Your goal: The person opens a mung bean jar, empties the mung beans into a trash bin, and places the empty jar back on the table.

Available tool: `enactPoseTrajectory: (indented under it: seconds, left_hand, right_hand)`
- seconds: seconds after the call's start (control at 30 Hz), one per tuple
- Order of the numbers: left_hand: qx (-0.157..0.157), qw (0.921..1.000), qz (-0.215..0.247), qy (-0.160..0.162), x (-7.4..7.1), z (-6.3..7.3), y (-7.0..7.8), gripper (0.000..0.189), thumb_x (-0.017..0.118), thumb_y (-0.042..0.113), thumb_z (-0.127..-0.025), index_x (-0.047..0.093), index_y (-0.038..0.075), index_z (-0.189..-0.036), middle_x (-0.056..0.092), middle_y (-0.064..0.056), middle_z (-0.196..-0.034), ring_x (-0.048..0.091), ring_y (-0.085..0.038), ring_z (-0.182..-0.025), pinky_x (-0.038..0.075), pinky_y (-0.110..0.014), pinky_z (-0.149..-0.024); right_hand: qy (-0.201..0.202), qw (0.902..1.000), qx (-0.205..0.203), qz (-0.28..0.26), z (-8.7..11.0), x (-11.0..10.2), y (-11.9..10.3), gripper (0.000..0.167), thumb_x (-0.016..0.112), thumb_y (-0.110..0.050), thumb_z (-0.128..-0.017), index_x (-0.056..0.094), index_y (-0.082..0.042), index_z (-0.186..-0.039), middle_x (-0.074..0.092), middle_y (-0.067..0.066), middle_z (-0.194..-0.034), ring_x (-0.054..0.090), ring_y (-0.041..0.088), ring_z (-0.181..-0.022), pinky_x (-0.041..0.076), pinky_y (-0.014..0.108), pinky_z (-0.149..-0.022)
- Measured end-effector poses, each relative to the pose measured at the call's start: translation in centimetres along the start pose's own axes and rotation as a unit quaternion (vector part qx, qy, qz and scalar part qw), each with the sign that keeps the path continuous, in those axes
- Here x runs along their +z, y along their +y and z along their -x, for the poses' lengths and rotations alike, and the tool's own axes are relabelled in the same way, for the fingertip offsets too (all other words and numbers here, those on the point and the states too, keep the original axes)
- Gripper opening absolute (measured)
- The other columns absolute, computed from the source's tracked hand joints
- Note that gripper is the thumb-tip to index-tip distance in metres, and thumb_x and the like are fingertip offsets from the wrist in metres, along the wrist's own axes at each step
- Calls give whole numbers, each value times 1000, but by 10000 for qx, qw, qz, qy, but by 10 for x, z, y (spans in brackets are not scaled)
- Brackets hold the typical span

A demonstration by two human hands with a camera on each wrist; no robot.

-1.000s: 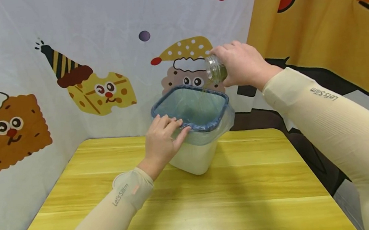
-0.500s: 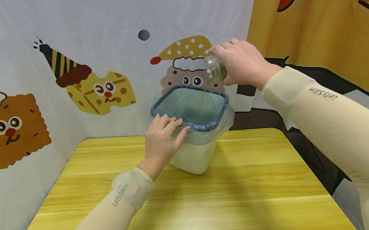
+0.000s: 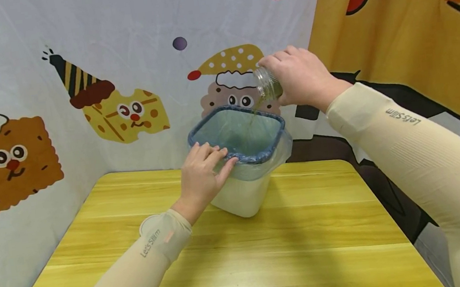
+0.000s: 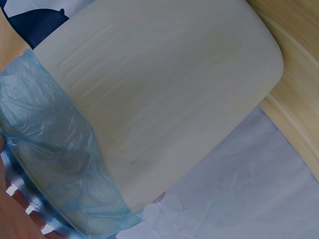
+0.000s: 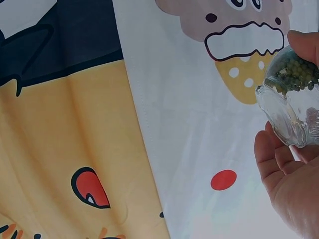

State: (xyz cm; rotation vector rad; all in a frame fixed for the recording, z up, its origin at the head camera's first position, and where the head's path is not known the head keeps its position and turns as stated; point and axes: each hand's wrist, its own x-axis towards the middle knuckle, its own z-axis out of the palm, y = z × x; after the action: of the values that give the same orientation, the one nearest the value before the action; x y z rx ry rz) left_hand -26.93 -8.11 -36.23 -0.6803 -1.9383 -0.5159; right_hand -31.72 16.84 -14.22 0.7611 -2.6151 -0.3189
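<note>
A white trash bin (image 3: 241,197) stands on the table, lined with a translucent blue bag (image 3: 255,171) folded over its rim. My left hand (image 3: 201,175) grips the near-left part of the rim through the bag. Above the bin's right side, my right hand (image 3: 303,77) holds a small clear jar (image 3: 264,83) tipped with its mouth toward the bin. Small green beans (image 5: 294,74) show inside the jar in the right wrist view. A thin stream of them falls from the mouth into the lined bin. The bin's bottom is hidden.
The yellow wood-grain table (image 3: 245,266) reaches back to a white cloth (image 3: 121,27) printed with cartoon food. A yellow and dark printed curtain (image 3: 406,35) hangs along the right side.
Beans stream more visibly from the jar's mouth now than before. The right hand and jar have risen very slightly; the left hand and bin stay in place.
</note>
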Motion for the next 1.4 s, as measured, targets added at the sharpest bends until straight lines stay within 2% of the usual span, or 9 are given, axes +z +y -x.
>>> enactPoseTrajectory:
  seconds: [0.2, 0.43, 0.7, 1.07, 1.27, 1.4]
  left_hand:
    - [-71, 10000, 40, -15, -1, 1, 1, 31, 84, 34, -94, 83, 7, -108, 76, -14, -99, 71, -32, -92, 56, -55, -108]
    - [-54, 9999, 97, 19, 0, 1, 1, 30, 85, 33, -94, 83, 6, -107, 75, -14, -98, 71, -32, -92, 57, -57, -106]
    - [-56, 9999, 109, 34, 0, 1, 1, 30, 85, 33, -94, 83, 6, -107, 76, -14, -99, 71, -32, -92, 56, -58, -107]
    - [-96, 9999, 79, 6, 1, 2, 1, 30, 85, 33, -94, 83, 7, -108, 76, -14, -100, 71, -32, -94, 55, -57, -109]
    - [-119, 9999, 81, -3, 2, 2, 1, 30, 84, 34, -94, 83, 7, -108, 76, -14, -100, 72, -33, -96, 54, -58, -111]
    - [-123, 9999, 90, 7, 2, 3, 1, 30, 84, 33, -94, 83, 7, -108, 76, -14, -101, 72, -33, -96, 54, -59, -112]
  right_hand:
    - [45, 9999, -94, 55, -1, 0, -1, 94, 98, -26, -77, 51, -4, -155, 60, 24, -151, 54, 47, -130, 47, 62, -115]
    - [103, 9995, -196, 219, -1, 1, -2, 94, 99, -24, -77, 50, -3, -154, 58, 25, -153, 53, 48, -133, 46, 63, -117]
    - [314, 9978, -411, 403, -1, 2, -4, 90, 97, -20, -79, 50, -3, -154, 58, 25, -152, 53, 49, -137, 44, 62, -120]
    - [535, 9933, -745, 698, 0, 6, -6, 86, 96, -15, -79, 52, -3, -152, 59, 23, -151, 54, 48, -136, 47, 61, -116]
    - [746, 9868, -1050, 980, -1, 9, -9, 77, 90, -8, -84, 53, -1, -151, 60, 24, -149, 56, 46, -133, 50, 58, -114]
    - [1046, 9767, -1413, 1228, -2, 12, -12, 57, 79, -4, -95, 56, -1, -147, 64, 22, -143, 59, 44, -129, 53, 54, -110]
